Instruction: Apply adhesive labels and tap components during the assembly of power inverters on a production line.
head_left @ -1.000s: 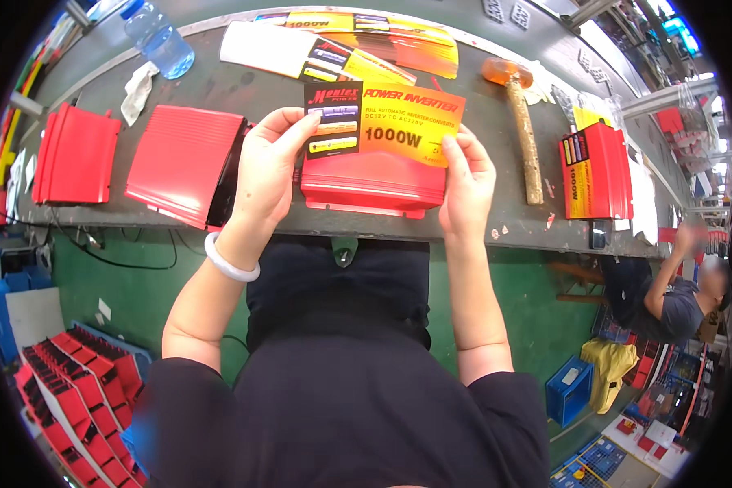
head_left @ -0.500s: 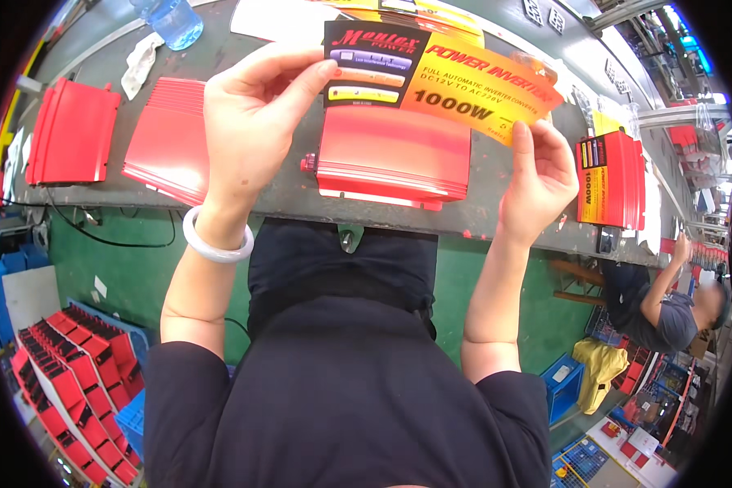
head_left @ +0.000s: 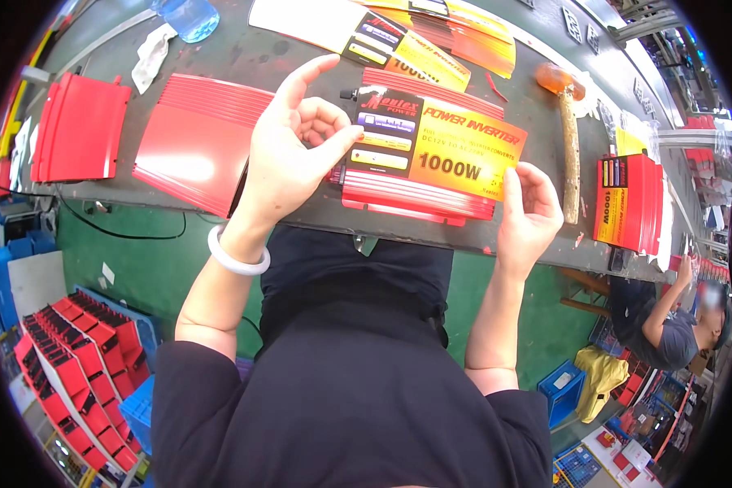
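Note:
A yellow and black printed label point(head_left: 464, 154) lies over the top face of a red ribbed inverter casing point(head_left: 407, 205) in front of me. My left hand point(head_left: 297, 150), with a pale bangle on its wrist, pinches the label's left edge between thumb and index finger; its other fingers curl loosely. At the lower right corner, my right hand point(head_left: 530, 213) grips the label between thumb and fingers. Whether the label's underside touches the casing all over, I cannot tell. Left of my left hand lie another red ribbed casing point(head_left: 195, 150) and a red cover point(head_left: 81, 130).
Beyond the casing are a loose label point(head_left: 431, 61), a label stack point(head_left: 484, 45) and a white sheet point(head_left: 301, 23). To the right lie an orange-headed mallet point(head_left: 572, 154) and a labelled red inverter point(head_left: 638, 203). A bottle point(head_left: 189, 18) stands far left. A co-worker point(head_left: 655, 321) sits at right.
Both hands have brought the label down and nearer, from held up above the casing's far side to over its top face. The mallet and loose label behind now show.

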`<state>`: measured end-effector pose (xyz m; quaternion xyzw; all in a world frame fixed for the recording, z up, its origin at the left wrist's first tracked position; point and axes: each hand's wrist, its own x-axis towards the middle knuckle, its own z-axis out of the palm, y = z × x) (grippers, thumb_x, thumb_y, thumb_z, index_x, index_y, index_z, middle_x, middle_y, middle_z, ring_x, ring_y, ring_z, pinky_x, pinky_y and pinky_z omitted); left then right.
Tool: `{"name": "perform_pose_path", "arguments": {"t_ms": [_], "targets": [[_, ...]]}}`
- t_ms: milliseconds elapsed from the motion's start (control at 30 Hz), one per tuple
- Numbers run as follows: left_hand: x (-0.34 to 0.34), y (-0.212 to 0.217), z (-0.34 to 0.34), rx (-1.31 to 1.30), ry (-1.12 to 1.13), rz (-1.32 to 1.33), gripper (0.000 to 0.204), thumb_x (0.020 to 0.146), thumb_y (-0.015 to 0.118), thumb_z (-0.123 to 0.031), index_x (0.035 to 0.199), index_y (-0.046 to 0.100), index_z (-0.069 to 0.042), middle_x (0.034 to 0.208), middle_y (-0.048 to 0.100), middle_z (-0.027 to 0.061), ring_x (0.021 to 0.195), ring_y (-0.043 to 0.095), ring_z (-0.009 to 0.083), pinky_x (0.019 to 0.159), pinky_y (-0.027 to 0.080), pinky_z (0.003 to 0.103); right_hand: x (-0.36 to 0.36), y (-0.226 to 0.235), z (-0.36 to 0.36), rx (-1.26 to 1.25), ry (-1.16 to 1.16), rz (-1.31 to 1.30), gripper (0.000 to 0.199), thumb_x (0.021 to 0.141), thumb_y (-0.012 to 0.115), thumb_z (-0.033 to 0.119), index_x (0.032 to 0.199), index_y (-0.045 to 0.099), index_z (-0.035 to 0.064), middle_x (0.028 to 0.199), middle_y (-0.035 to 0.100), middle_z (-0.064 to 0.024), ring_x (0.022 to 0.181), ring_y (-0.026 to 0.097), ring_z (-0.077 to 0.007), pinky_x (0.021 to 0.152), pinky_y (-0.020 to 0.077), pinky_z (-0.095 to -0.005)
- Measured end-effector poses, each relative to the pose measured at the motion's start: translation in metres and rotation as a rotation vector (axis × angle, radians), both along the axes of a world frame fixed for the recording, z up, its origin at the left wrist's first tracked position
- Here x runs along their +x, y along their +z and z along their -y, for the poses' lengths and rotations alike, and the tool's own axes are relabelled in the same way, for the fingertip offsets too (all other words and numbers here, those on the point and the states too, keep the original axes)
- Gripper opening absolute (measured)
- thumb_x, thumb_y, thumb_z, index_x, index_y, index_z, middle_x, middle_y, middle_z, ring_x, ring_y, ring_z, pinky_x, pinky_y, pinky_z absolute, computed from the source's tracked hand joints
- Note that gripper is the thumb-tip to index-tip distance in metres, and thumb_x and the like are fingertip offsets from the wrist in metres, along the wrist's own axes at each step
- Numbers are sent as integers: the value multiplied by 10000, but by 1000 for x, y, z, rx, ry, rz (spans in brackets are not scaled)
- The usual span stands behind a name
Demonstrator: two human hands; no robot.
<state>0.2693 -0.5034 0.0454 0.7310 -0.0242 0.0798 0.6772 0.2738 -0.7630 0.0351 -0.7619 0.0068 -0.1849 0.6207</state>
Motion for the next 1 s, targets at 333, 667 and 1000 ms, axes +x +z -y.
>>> {"name": "perform_pose_path", "arguments": {"t_ms": [333,667,1000], "targets": [[0,-4,-1,-7,-28,-64,675,791,687,-5,1387,377,-65,748,614,-6,683,560,38,646,437,179,-4,-3,-1,11,5,-20,109,846,663,-8,950,635,-22,771,606,9,667,530,-25,617,434,-165],[0,-9,-1,-2,-42,-32,677,787,689,-7,1387,379,-57,745,608,-5,671,550,42,644,442,183,-6,-6,0,-50,0,7,114,846,665,-3,954,637,-25,772,606,8,661,527,-28,623,434,-170],[-1,-10,-1,11,-49,-15,675,785,686,-2,1385,382,-53,748,600,-7,693,544,41,671,442,183,-7,-6,-1,-68,-2,16,111,846,664,-1,952,639,-26,773,608,8,670,527,-31,634,434,-173]]}}
